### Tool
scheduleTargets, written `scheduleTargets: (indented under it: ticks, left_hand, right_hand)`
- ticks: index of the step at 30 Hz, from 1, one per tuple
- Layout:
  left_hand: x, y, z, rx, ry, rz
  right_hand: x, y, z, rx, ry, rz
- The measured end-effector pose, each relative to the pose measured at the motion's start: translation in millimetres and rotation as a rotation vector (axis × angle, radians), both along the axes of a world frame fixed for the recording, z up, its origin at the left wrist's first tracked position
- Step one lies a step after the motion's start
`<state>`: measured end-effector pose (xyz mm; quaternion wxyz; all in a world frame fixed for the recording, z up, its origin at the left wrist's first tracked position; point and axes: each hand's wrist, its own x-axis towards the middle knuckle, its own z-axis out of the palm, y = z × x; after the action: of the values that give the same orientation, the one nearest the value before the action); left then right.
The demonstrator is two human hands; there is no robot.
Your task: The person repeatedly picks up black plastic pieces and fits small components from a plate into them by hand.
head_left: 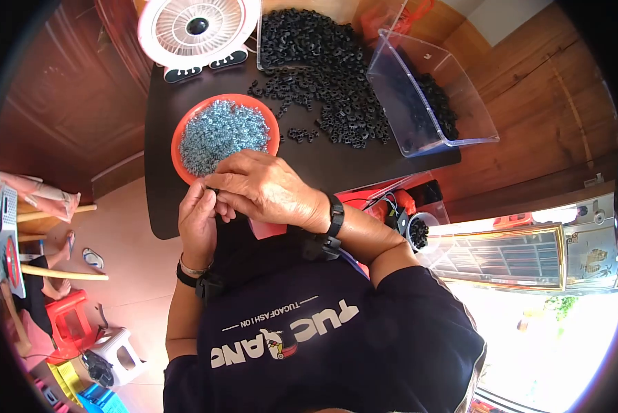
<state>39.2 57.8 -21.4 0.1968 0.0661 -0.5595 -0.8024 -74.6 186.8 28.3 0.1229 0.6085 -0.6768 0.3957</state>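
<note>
Both hands meet in front of the red bowl point(275, 146), which is heaped with small silvery-blue metal pieces point(223, 134). My left hand point(199, 217) is closed, with thumb and fingers pinching a small black piece point(216, 191). My right hand point(264, 187) reaches across from the right, its bent fingers closed at the same piece; whether it also holds a metal piece is hidden. Many small black parts point(343, 93) lie spread over the dark table point(168, 199) beyond the bowl.
A white fan point(197, 26) stands at the back left. A clear plastic bin point(474, 110) with black parts lies at the right. Below the table's right side is a white cup point(419, 230) of black parts. Stools point(113, 354) and another person's bare leg point(58, 289) are at the left.
</note>
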Motion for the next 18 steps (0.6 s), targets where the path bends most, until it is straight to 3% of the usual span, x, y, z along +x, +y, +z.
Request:
scheduleTargets:
  ticks: [2,4,8,11,18]
  left_hand:
    - [1,-2,-5,-0.022,0.014,-0.043]
    - [1,-5,-8,-0.051,0.045,-0.017]
    - [4,-12,-14,-0.110,0.027,0.023]
    - [5,-13,-16,-0.142,0.021,0.013]
    - [7,-14,-19,-0.135,0.033,-0.010]
  right_hand:
    - [-14,12,7,0.036,0.023,0.035]
    - [-34,25,11,-0.038,0.047,-0.093]
    - [-101,48,-3,0.077,0.064,-0.431]
    - [-138,50,-15,0.200,-0.139,-0.457]
    - [-163,21,-35,0.473,0.201,-0.338]
